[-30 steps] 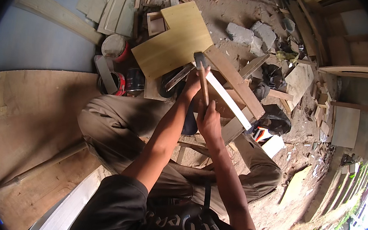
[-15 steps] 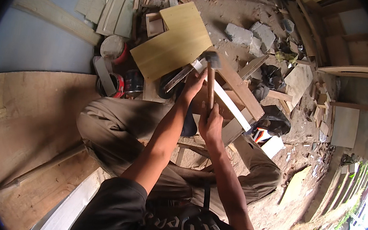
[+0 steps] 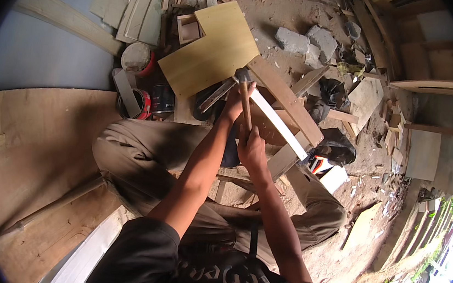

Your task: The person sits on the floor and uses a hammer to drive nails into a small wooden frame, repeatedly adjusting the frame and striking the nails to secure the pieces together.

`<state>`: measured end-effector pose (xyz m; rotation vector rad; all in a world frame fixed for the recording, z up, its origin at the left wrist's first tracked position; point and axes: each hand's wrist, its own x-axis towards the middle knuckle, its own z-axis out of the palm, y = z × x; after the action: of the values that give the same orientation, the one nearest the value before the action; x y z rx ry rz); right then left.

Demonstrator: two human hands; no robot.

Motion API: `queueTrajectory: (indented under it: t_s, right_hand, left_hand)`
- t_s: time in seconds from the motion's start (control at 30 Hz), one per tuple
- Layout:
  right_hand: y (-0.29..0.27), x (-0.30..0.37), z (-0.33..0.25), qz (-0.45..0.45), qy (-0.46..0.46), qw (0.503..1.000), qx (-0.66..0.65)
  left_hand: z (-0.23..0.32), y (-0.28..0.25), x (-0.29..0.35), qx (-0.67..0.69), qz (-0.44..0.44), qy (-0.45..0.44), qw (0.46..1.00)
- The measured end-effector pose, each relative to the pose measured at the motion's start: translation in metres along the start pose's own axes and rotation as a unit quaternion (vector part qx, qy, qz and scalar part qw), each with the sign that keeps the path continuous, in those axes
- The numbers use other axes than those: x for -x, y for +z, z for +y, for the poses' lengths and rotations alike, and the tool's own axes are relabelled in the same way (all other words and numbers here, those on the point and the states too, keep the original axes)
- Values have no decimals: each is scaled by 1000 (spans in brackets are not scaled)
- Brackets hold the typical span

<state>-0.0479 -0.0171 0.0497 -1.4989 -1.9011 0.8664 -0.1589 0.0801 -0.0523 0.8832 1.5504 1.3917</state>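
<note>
My right hand (image 3: 251, 149) grips the wooden handle of a hammer (image 3: 244, 100), whose metal head sits near the corner of a brown wooden frame (image 3: 286, 101). My left hand (image 3: 235, 105) rests on the frame just beside the hammer head, fingers pinched there; whatever it holds is too small to tell. A white strip (image 3: 279, 125) runs along the frame under the hammer. A yellow plywood sheet (image 3: 211, 49) lies just beyond the frame. I crouch over the work with both knees spread.
Paint tins (image 3: 160, 97) and a white round lid (image 3: 136, 57) stand left of the frame. Grey stone blocks (image 3: 306, 39) lie on the dirt beyond. Scrap boards and offcuts (image 3: 366, 98) litter the right side. A large plywood panel (image 3: 27, 142) lies to my left.
The hammer has swung a little to the right and down toward the frame corner; my right hand shifted with it. My left hand stays at the same spot.
</note>
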Motion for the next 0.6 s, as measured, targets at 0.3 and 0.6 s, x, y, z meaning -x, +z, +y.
queueTrajectory:
  t_s: [0.3,0.6]
  right_hand:
    - [8,9,6,-21,25,999,25]
    - [5,9,-17,-63,74,995,2]
  left_hand:
    - [13,5,4,5,25,22,999]
    - [15,-4,8,-31,70,102,992]
